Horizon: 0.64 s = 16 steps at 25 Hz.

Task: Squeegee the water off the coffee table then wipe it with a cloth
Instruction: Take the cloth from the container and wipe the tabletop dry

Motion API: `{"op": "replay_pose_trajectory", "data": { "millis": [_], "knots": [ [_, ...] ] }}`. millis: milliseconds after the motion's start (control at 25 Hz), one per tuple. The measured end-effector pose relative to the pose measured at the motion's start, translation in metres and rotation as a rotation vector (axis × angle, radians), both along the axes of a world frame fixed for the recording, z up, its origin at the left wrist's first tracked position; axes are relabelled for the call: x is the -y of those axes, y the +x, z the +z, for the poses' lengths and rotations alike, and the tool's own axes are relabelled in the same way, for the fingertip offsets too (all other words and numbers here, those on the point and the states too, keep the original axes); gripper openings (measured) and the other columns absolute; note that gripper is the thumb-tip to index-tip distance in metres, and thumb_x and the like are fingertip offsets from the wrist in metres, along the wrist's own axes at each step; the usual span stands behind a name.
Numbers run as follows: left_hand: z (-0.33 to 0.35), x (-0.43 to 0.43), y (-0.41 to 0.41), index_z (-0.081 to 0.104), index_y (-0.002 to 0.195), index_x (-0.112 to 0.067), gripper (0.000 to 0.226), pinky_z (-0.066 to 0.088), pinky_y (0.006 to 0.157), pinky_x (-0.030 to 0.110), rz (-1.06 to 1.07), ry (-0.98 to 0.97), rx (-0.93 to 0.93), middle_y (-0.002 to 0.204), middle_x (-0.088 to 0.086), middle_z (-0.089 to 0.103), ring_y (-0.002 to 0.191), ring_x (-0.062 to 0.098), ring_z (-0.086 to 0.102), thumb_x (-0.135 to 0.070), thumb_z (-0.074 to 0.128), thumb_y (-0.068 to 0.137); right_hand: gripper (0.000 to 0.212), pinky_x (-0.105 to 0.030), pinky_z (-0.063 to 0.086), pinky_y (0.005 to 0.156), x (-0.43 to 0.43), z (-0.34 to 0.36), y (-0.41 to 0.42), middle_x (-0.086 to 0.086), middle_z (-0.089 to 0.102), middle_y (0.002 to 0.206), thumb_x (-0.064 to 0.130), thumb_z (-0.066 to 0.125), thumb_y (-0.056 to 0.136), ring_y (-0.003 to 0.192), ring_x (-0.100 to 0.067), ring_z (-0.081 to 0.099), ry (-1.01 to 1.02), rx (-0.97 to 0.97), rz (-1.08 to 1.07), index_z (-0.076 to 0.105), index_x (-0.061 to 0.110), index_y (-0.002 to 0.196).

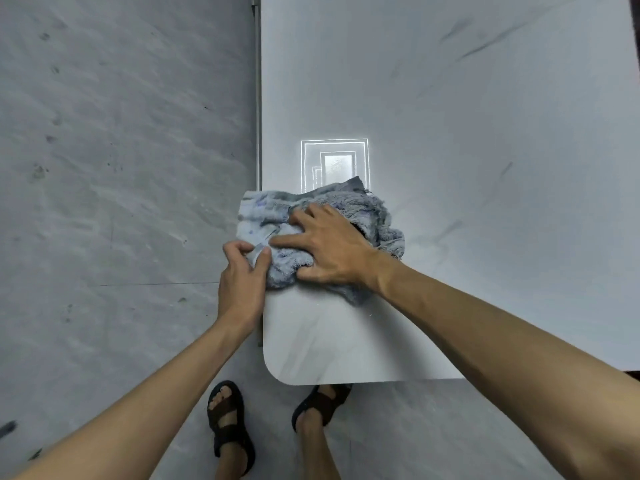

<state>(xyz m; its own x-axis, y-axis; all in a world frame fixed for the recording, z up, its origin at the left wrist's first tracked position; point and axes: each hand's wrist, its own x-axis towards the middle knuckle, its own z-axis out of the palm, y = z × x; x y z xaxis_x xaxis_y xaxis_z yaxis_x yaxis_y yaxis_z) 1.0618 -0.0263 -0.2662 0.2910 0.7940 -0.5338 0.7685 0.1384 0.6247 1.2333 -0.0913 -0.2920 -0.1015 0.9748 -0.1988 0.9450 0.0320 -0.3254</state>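
A crumpled blue-grey cloth [367,213] lies on the left edge of the white coffee table [450,109], partly hanging over that edge. My right hand [329,249] presses flat on top of the cloth with fingers spread. At the table's edge, my left hand [242,275] pinches a fold of the cloth between thumb and fingers. No squeegee is in view.
Grey tiled floor [121,168] runs along the table's left side and in front. My two feet in dark sandals [228,420] stand by the table's rounded near corner [277,372]. A bright window reflection [334,164] shines on the tabletop beyond the cloth.
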Motion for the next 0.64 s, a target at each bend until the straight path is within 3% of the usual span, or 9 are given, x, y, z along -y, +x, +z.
{"op": "replay_pose_trajectory", "data": {
  "millis": [160, 240, 320, 400, 640],
  "knots": [
    [0.005, 0.027, -0.001, 0.039, 0.100, -0.023, 0.022, 0.037, 0.065, 0.030, -0.210, 0.102, -0.004, 0.102, 0.000, 0.057, 0.092, 0.022, 0.055, -0.043, 0.046, 0.096, 0.061, -0.045, 0.037, 0.098, 0.042, 0.001, 0.030, -0.009, 0.048, 0.133, 0.058, 0.050, 0.077, 0.117, -0.028, 0.042, -0.057, 0.013, 0.121, 0.045, 0.044, 0.137],
    [0.003, 0.040, 0.004, 0.037, 0.100, -0.026, 0.021, 0.045, 0.079, 0.036, -0.346, 0.102, -0.037, 0.119, 0.006, 0.054, 0.108, 0.027, 0.054, -0.044, 0.045, 0.096, 0.059, -0.043, 0.037, 0.098, 0.073, 0.002, 0.050, -0.008, 0.050, 0.132, 0.056, 0.053, 0.078, 0.116, -0.026, 0.043, -0.063, 0.009, 0.046, 0.047, 0.044, 0.136],
    [0.000, 0.048, 0.008, 0.036, 0.100, -0.026, 0.021, 0.044, 0.098, 0.047, -0.449, 0.100, -0.132, 0.139, 0.016, 0.040, 0.130, 0.034, 0.041, -0.045, 0.045, 0.096, 0.058, -0.041, 0.037, 0.095, 0.107, 0.004, 0.077, -0.007, 0.051, 0.129, 0.055, 0.054, 0.077, 0.111, -0.024, 0.044, -0.060, 0.011, -0.117, 0.050, 0.043, 0.134],
    [-0.001, 0.050, 0.011, 0.037, 0.101, -0.026, 0.024, 0.040, 0.105, 0.048, -0.475, 0.091, -0.210, 0.150, 0.019, 0.028, 0.140, 0.035, 0.031, -0.048, 0.046, 0.095, 0.059, -0.043, 0.039, 0.093, 0.144, 0.005, 0.104, -0.008, 0.051, 0.127, 0.052, 0.052, 0.075, 0.108, -0.027, 0.045, -0.062, 0.017, -0.328, 0.052, 0.042, 0.134],
    [-0.004, 0.048, 0.021, 0.040, 0.099, -0.021, 0.030, 0.044, 0.089, 0.045, -0.502, 0.154, -0.253, 0.133, 0.014, 0.038, 0.122, 0.041, 0.049, -0.050, 0.047, 0.092, 0.057, -0.046, 0.039, 0.097, 0.254, 0.005, 0.147, -0.012, 0.050, 0.121, 0.039, 0.053, 0.075, 0.109, -0.035, 0.047, 0.074, 0.050, -1.067, 0.058, 0.033, 0.132]
  ]
}}
